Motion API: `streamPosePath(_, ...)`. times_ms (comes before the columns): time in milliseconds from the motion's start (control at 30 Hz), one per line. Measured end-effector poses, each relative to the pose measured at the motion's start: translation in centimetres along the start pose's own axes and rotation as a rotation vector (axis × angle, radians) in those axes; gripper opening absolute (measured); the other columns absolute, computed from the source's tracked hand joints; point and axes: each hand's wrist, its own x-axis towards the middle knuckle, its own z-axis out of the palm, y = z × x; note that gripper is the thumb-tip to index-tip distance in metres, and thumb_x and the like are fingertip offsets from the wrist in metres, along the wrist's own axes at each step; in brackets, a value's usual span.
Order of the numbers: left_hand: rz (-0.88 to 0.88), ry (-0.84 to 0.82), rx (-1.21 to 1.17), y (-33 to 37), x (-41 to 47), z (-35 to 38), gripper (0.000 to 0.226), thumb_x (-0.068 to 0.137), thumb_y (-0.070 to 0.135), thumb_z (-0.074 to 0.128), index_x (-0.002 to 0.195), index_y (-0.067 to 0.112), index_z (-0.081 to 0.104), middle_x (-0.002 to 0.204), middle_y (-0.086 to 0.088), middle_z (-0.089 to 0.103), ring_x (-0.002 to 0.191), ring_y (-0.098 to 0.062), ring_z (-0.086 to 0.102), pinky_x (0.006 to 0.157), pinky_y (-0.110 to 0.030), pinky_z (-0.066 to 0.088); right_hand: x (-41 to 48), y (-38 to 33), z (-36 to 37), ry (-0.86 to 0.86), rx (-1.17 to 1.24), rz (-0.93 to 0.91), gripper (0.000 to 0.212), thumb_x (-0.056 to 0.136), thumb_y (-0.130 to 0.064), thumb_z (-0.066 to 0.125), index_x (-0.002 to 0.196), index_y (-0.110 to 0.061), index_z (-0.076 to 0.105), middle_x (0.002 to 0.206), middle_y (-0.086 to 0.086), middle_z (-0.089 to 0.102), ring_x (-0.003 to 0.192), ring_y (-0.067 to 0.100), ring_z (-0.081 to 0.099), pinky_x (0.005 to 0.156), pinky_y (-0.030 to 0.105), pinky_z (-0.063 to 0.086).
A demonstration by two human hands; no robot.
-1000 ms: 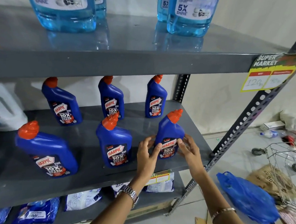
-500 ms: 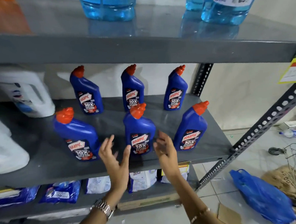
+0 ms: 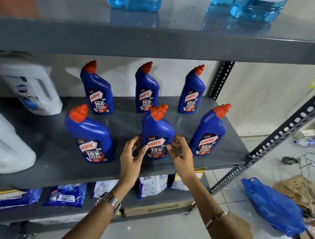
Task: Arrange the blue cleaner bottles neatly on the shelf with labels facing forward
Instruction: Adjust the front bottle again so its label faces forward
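Both hands, left hand point(image 3: 132, 155) and right hand point(image 3: 180, 151), hold the middle front bottle point(image 3: 157, 132) upright on the shelf point(image 3: 54, 162), label forward, red spout angled right.

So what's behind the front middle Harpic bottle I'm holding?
Behind the front middle bottle stands the back middle bottle, label forward; its lower right corner is covered by the front one's cap.
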Motion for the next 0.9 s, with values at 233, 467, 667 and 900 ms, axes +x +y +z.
streamPosePath(233, 0.018, 0.019, -0.029, 0.2, -0.6, 0.3, 0.043, 0.084, 0.012, 0.063, 0.124, 0.016, 0.049, 0.125, -0.008, 0.057, 0.114, -0.016, 0.056, 0.094, -0.026, 0.047, -0.9, -0.4, 0.3, 0.081, 0.009, 0.012, 0.040, 0.088, -0.002, 0.057, 0.127, -0.010, 0.048, 0.123, 0.008, 0.060, 0.113, 0.017, 0.057, 0.090, 0.020, 0.050)
streamPosePath(467, 0.119, 0.421, -0.179, -1.3, -6.9, -3.9, 0.042, 0.080, 0.008, 0.063, 0.110, 0.036, 0.052, 0.112, 0.004, 0.059, 0.101, -0.003, 0.059, 0.085, -0.013, 0.049, -7.9, 1.6, 5.7, 0.162, -0.079, -0.075, 0.033, 0.083, -0.003, 0.057, 0.093, -0.035, 0.056, 0.090, -0.014, 0.062, 0.084, 0.010, 0.061, 0.072, 0.028, 0.049)
streamPosePath(667, 0.097, 0.553, -0.143, -2.9, -2.7, -11.7, 0.052, 0.079, 0.013, 0.066, 0.123, 0.031, 0.045, 0.124, 0.010, 0.049, 0.115, 0.001, 0.050, 0.095, -0.020, 0.048, -3.5, -1.1, 11.7, -0.227, -0.023, 0.023, 0.040, 0.089, -0.009, 0.059, 0.127, -0.015, 0.048, 0.123, 0.005, 0.056, 0.107, 0.013, 0.057, 0.082, 0.011, 0.048)
streamPosePath(900, 0.050, 0.250, -0.151, -4.0, 0.3, -14.2, 0.045, 0.078, 0.038, 0.069, 0.119, 0.033, 0.053, 0.125, 0.007, 0.059, 0.117, -0.009, 0.055, 0.085, -0.009, 0.046, -1.8, -1.5, 14.4, -0.243, -0.069, -0.042, 0.033, 0.089, -0.001, 0.055, 0.121, -0.008, 0.050, 0.117, 0.010, 0.063, 0.099, 0.005, 0.062, 0.084, 0.018, 0.051)
